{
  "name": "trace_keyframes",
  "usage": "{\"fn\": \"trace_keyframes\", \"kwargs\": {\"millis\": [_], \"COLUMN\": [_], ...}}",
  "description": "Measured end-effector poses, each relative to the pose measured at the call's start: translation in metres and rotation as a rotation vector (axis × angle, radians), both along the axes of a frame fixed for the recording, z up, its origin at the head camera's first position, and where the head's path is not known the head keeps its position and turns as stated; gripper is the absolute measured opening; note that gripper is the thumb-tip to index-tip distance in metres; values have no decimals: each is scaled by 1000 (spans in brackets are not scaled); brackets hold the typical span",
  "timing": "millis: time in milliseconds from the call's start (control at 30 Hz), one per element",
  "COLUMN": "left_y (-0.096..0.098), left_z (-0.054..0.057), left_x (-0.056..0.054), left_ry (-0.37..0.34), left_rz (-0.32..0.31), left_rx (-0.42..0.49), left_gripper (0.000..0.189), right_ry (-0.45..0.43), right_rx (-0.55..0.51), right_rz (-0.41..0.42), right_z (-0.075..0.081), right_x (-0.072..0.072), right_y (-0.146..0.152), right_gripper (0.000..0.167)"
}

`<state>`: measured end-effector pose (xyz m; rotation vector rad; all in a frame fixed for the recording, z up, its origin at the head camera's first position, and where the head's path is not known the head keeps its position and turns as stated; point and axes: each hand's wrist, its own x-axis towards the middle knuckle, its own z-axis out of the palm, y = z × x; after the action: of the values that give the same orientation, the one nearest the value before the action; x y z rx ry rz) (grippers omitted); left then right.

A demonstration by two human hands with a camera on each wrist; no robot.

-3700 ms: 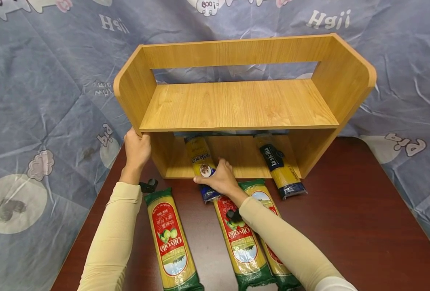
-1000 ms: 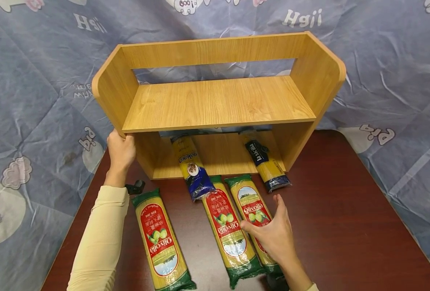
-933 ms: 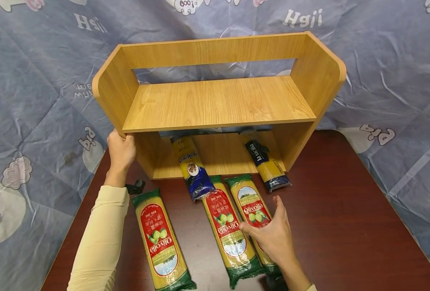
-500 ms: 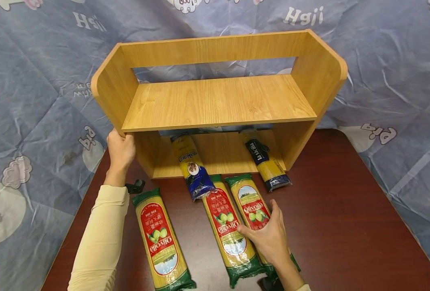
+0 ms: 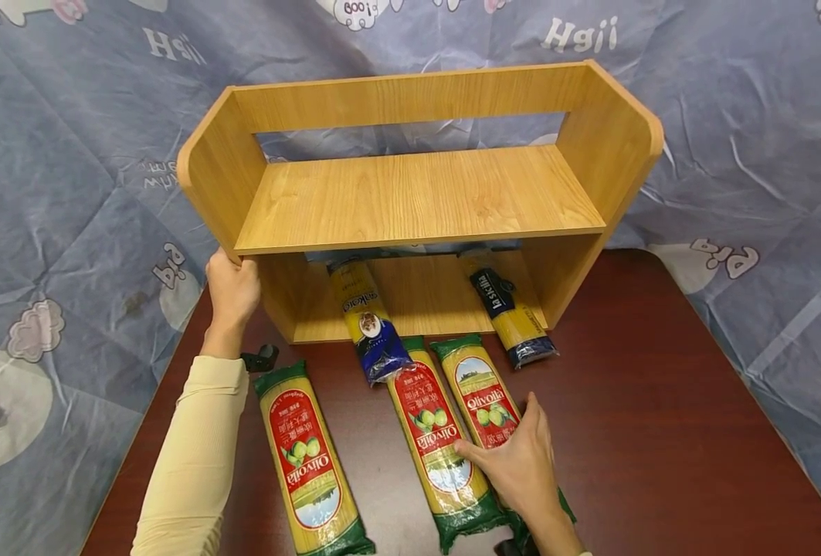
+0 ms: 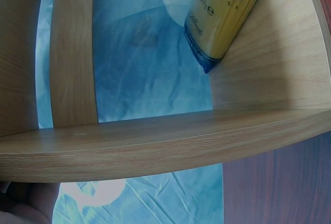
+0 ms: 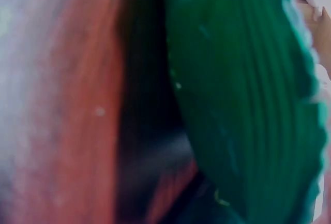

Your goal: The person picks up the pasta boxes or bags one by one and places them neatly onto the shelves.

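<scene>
My left hand (image 5: pixel 232 289) grips the left side panel of the wooden shelf (image 5: pixel 417 193), below its middle board. In the left wrist view, its fingers (image 6: pixel 31 200) show at the panel's edge. My right hand (image 5: pixel 521 467) holds a red-labelled packet of spaghetti (image 5: pixel 476 382) across its width, thumb on the left side and fingers along the right. The hand covers the packet's lower part. Its green end (image 7: pixel 243 100) fills much of the right wrist view. A second such spaghetti packet (image 5: pixel 438 440) lies alongside to the left, and a third (image 5: pixel 313 463) farther left.
In the lower compartment lie a blue-and-yellow pasta packet (image 5: pixel 368 320) and a dark-labelled pasta packet (image 5: pixel 510 316), both jutting past the front edge. The blue one overlaps the top of the middle red-labelled packet. The dark red table (image 5: pixel 660 432) extends right; a patterned cloth (image 5: pixel 751 154) hangs behind.
My right hand has left the blue-and-yellow packet and come down to the right red-labelled spaghetti packet, whose green lower end has shifted right. My left hand stays on the shelf.
</scene>
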<state>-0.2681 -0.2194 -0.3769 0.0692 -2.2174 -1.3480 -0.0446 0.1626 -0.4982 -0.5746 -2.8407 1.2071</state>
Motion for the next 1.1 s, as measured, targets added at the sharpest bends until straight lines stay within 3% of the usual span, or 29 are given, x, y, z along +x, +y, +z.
{"fn": "trace_keyframes", "kwargs": {"millis": [433, 800, 1100], "left_y": [-1, -1, 1], "left_z": [-6, -6, -3], "left_x": [-2, -3, -1], "left_ry": [33, 32, 17], "left_rz": [-10, 2, 4], "left_rx": [4, 10, 3], "left_gripper": [29, 28, 28], "right_ry": [87, 73, 54], "right_rx": [170, 185, 215], "right_rz": [26, -5, -42], "right_z": [-13, -14, -14], "right_x": [11, 8, 9], "right_y": [12, 14, 11], "right_gripper": [144, 142, 116]}}
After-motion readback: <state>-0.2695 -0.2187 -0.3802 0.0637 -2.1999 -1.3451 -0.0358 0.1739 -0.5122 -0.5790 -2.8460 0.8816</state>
